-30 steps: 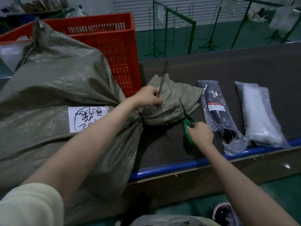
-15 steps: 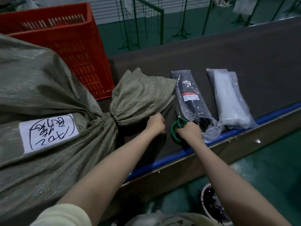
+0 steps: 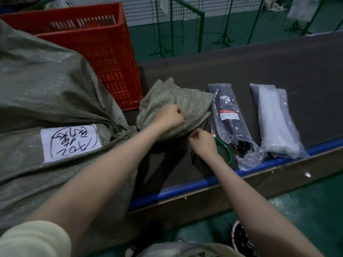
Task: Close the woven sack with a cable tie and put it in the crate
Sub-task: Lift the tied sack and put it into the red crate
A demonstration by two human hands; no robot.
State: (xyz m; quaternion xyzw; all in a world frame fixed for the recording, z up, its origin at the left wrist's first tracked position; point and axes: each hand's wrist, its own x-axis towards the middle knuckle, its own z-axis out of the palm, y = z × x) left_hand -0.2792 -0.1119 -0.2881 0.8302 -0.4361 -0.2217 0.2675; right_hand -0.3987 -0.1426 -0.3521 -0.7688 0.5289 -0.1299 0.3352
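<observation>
The grey-green woven sack [image 3: 55, 93] lies on its side on the dark table, with a white handwritten label [image 3: 70, 141] on it. Its neck [image 3: 136, 129] is cinched tight; the tie itself is hard to make out. My left hand [image 3: 171, 117] is a fist gripping the flared sack top [image 3: 189, 102]. My right hand [image 3: 203, 141] is pinched shut at the flap's lower edge, beside a thin dark strip; I cannot tell whether it holds it. Green-handled cutters [image 3: 223, 148] lie on the table just right of that hand. The red crate [image 3: 104, 58] stands behind the sack.
A bag of black cable ties [image 3: 230, 119] and a bag of white ones [image 3: 274, 123] lie to the right on the table. The near table edge has a blue rim [image 3: 185, 188]. A round bin [image 3: 241, 238] sits on the green floor below. Green wire racks [image 3: 185, 25] stand behind.
My right hand has let go of the cutters, which now lie on the table. My left hand has moved up onto the sack's flared top and closed on it.
</observation>
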